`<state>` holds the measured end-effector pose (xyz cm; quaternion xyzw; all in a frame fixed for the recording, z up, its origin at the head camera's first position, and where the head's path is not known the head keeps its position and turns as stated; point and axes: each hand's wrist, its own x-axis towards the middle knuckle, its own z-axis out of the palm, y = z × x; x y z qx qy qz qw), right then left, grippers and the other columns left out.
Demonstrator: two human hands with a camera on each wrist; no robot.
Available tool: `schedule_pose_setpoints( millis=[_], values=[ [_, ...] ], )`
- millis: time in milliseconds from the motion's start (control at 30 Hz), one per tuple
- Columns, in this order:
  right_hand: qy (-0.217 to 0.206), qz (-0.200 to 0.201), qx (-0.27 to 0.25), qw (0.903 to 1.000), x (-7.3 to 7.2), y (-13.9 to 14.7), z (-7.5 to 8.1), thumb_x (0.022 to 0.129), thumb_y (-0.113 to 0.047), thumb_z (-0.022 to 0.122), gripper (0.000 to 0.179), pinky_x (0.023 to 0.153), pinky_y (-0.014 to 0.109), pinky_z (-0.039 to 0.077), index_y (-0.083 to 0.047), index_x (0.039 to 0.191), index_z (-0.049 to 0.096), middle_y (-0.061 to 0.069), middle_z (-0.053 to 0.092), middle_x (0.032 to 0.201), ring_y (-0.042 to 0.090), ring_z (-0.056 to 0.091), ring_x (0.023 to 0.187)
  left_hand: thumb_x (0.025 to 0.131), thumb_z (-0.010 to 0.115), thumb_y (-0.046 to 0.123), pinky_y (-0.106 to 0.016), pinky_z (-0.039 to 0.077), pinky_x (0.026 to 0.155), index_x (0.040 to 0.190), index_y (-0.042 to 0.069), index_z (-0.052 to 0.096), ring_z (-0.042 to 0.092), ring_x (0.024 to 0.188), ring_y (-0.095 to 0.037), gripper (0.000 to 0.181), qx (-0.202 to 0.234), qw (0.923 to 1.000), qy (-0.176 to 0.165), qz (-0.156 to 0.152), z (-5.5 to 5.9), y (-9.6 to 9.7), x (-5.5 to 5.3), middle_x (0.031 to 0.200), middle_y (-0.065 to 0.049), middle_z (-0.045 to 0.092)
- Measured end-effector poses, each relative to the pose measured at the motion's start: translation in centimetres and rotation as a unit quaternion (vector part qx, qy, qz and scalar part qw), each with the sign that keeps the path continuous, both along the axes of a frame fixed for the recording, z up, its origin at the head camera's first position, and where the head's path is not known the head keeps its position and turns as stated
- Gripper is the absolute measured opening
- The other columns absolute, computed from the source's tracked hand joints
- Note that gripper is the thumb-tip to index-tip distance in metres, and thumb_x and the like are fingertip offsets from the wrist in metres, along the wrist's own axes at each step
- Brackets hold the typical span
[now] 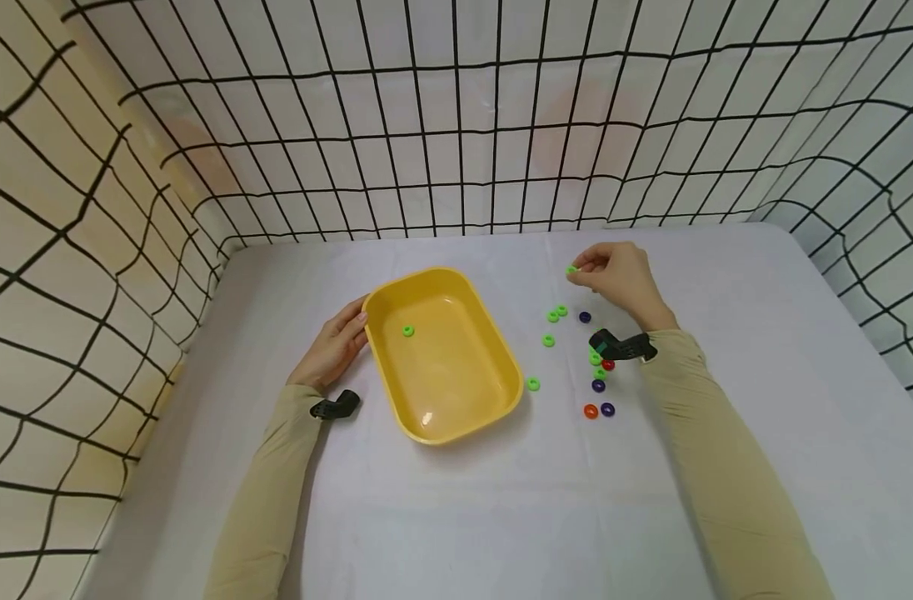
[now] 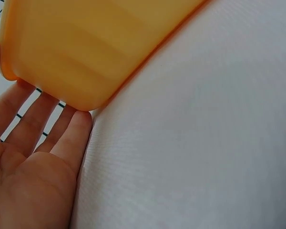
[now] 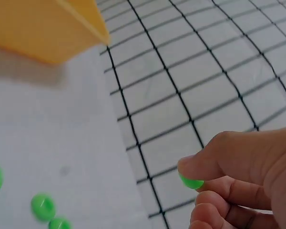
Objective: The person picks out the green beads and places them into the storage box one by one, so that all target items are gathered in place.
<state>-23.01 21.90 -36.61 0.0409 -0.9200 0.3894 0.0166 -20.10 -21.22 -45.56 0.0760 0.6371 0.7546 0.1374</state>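
Note:
A yellow tray (image 1: 441, 367) lies tilted at an angle on the white cloth, with one green ring (image 1: 407, 331) inside. My left hand (image 1: 335, 346) rests against its left side near the far corner. In the left wrist view, the fingers (image 2: 19, 107) reach straight to the tray wall (image 2: 81, 52), and the thumb touches near the rim. To the tray's right, my right hand (image 1: 617, 279) pinches a small green ring (image 3: 191, 182) between thumb and fingertips, raised over the far part of the cloth. Several more green rings (image 1: 549, 340) lie below that hand.
Dark purple rings (image 1: 608, 409), an orange ring (image 1: 591, 411) and a red ring (image 1: 608, 365) lie among green ones near the right wrist's black camera (image 1: 621, 345), which overlaps some. Black wire mesh (image 1: 456, 133) stands along the back and both sides of the table.

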Motion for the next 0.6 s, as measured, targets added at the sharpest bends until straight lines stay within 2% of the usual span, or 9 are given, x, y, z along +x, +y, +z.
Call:
schedule_pose_setpoints(
  millis=[100, 233, 433, 600],
  values=[
    [0.015, 0.024, 0.012, 0.9995, -0.8, -2.1, 1.3, 0.086, -0.017, 0.074, 0.022, 0.061, 0.025, 0.044, 0.001, 0.098, 0.071, 0.013, 0.067, 0.087, 0.018, 0.056, 0.075, 0.105, 0.049, 0.022, -0.022, 0.045, 0.107, 0.153, 0.0, 0.029, 0.048, 0.128, -0.015, 0.056, 0.001, 1.0, 0.001, -0.001, 0.1, 0.1, 0.1, 0.154, -0.017, 0.034],
    [0.029, 0.063, 0.032, 0.9971, -1.4, -4.9, 2.3, 0.083, -0.013, 0.073, 0.017, 0.064, 0.026, 0.045, 0.001, 0.093, 0.071, 0.012, 0.066, 0.084, 0.023, 0.057, 0.078, 0.106, 0.047, 0.022, -0.022, 0.045, 0.108, 0.154, 0.001, 0.028, 0.047, 0.129, -0.016, 0.056, -0.006, 1.0, 0.002, -0.006, 0.2, 0.1, 0.0, 0.156, -0.018, 0.032],
    [0.033, 0.147, 0.084, 0.985, -1.4, -9.6, 2.3, 0.082, -0.01, 0.07, 0.013, 0.071, 0.03, 0.048, 0.001, 0.089, 0.07, 0.01, 0.064, 0.08, 0.023, 0.057, 0.077, 0.107, 0.045, 0.019, -0.021, 0.046, 0.107, 0.154, 0.0, 0.028, 0.048, 0.128, -0.015, 0.054, 0.002, 1.0, -0.002, -0.003, 0.4, 0.1, 0.1, 0.155, -0.018, 0.032],
    [0.017, 0.181, 0.113, 0.9768, -1.2, -13.0, 1.9, 0.083, -0.011, 0.071, 0.013, 0.073, 0.031, 0.049, 0.0, 0.091, 0.071, 0.008, 0.064, 0.082, 0.021, 0.055, 0.078, 0.106, 0.046, 0.02, -0.021, 0.046, 0.106, 0.154, 0.0, 0.028, 0.048, 0.127, -0.014, 0.055, 0.005, 1.0, -0.004, -0.004, 0.5, 0.1, 0.2, 0.155, -0.017, 0.033]
  ],
)
